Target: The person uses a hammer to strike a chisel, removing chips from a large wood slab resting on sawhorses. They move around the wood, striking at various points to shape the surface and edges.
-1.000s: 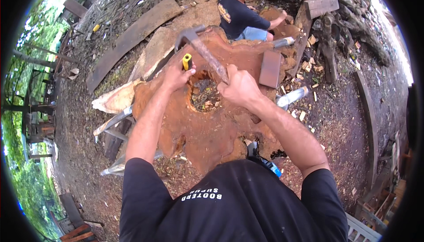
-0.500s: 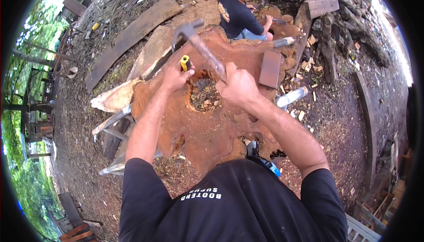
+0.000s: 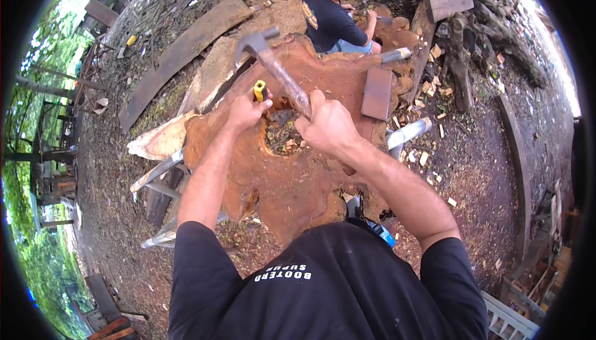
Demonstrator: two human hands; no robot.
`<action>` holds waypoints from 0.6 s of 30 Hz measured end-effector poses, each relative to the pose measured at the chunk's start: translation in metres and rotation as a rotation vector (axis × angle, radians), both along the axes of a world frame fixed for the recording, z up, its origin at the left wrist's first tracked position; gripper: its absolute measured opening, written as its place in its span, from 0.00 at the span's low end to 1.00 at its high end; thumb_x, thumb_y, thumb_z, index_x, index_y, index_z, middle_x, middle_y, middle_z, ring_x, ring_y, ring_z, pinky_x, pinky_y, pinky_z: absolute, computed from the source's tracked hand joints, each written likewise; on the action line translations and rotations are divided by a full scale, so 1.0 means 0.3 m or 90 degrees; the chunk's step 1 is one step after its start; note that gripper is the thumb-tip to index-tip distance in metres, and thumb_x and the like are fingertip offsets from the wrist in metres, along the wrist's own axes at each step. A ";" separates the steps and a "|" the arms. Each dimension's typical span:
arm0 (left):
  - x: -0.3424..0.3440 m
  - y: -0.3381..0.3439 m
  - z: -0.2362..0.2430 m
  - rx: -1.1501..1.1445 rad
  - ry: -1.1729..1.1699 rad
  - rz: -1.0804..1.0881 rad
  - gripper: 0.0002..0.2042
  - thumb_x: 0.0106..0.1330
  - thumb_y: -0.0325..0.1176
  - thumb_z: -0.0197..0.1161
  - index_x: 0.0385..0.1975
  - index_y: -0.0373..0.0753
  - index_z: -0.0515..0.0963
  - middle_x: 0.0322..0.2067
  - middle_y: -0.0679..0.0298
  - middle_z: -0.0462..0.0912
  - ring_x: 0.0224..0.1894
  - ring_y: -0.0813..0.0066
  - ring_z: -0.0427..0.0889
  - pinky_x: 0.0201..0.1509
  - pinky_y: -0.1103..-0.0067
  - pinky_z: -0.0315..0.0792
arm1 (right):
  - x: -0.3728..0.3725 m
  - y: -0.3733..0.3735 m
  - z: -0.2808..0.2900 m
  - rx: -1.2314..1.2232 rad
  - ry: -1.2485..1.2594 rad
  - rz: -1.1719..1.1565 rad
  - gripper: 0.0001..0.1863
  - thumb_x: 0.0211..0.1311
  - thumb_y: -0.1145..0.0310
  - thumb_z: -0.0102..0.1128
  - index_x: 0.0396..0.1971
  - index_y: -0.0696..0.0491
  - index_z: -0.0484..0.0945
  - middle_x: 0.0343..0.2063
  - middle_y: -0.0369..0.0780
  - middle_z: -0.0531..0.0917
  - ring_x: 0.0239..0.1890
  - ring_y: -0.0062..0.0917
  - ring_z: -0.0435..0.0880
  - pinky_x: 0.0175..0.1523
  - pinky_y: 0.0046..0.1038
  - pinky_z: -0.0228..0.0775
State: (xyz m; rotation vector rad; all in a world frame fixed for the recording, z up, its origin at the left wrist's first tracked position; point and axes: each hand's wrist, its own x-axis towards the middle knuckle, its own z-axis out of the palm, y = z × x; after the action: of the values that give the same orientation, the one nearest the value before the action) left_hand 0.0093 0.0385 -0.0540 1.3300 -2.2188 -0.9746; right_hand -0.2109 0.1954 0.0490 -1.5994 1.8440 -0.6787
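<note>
A wide reddish-brown wood slab with a ragged hole through it lies before me on metal legs. At the hole's far-left rim my left hand is wrapped round a chisel with a yellow and black handle, held upright; its blade is hidden. My right hand grips the handle of a claw hammer over the hole. The hammer's head is raised above and beyond the chisel, apart from it. A flat brown block rests on the slab, right of the hammer.
Another person sits beyond the slab, hands at a second piece of wood. A metal leg sticks out right. Pale wood chips litter the ground. A long plank lies at the far left. Logs are heaped at the far right.
The hammer and my right hand have shifted slightly left, the head a little nearer above the chisel's side. My left hand keeps its hold on the chisel at the hole's rim.
</note>
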 end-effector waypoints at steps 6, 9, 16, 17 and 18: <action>-0.051 0.023 0.009 -0.064 -0.116 0.011 0.17 0.61 0.40 0.70 0.48 0.43 0.79 0.40 0.63 0.88 0.45 0.66 0.86 0.52 0.70 0.76 | 0.018 0.009 -0.122 0.028 -0.013 0.001 0.22 0.55 0.62 0.59 0.39 0.68 0.72 0.29 0.61 0.83 0.36 0.56 0.85 0.47 0.47 0.78; -0.018 0.030 -0.053 -0.047 -0.186 0.010 0.17 0.60 0.41 0.71 0.47 0.44 0.79 0.39 0.63 0.88 0.44 0.65 0.86 0.51 0.69 0.76 | -0.010 -0.005 -0.172 0.116 0.059 0.061 0.22 0.56 0.62 0.59 0.40 0.67 0.72 0.29 0.61 0.83 0.37 0.55 0.85 0.47 0.47 0.78; 0.032 0.015 -0.048 0.087 -0.009 0.054 0.15 0.61 0.38 0.71 0.47 0.45 0.80 0.38 0.64 0.88 0.42 0.73 0.86 0.50 0.75 0.76 | -0.032 0.061 -0.049 0.091 -0.064 -0.013 0.23 0.56 0.61 0.59 0.41 0.67 0.71 0.30 0.62 0.83 0.37 0.55 0.85 0.48 0.46 0.77; 0.020 0.005 -0.015 0.082 0.060 0.044 0.15 0.63 0.34 0.69 0.49 0.41 0.78 0.41 0.64 0.87 0.44 0.76 0.84 0.52 0.77 0.76 | -0.045 0.065 -0.046 0.087 -0.093 -0.026 0.23 0.56 0.61 0.59 0.41 0.68 0.71 0.30 0.62 0.82 0.37 0.55 0.85 0.47 0.46 0.77; 0.004 0.002 0.019 0.078 0.128 0.031 0.16 0.65 0.30 0.68 0.50 0.37 0.77 0.44 0.64 0.86 0.47 0.78 0.83 0.55 0.78 0.75 | -0.060 0.074 -0.042 0.089 -0.094 -0.031 0.23 0.56 0.61 0.59 0.41 0.68 0.71 0.30 0.62 0.82 0.37 0.55 0.85 0.47 0.46 0.77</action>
State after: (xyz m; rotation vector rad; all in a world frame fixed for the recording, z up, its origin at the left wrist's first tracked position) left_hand 0.0105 0.0390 -0.0482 1.2697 -1.9974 -1.1873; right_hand -0.2290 0.2175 0.0364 -1.3814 1.7860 -0.6554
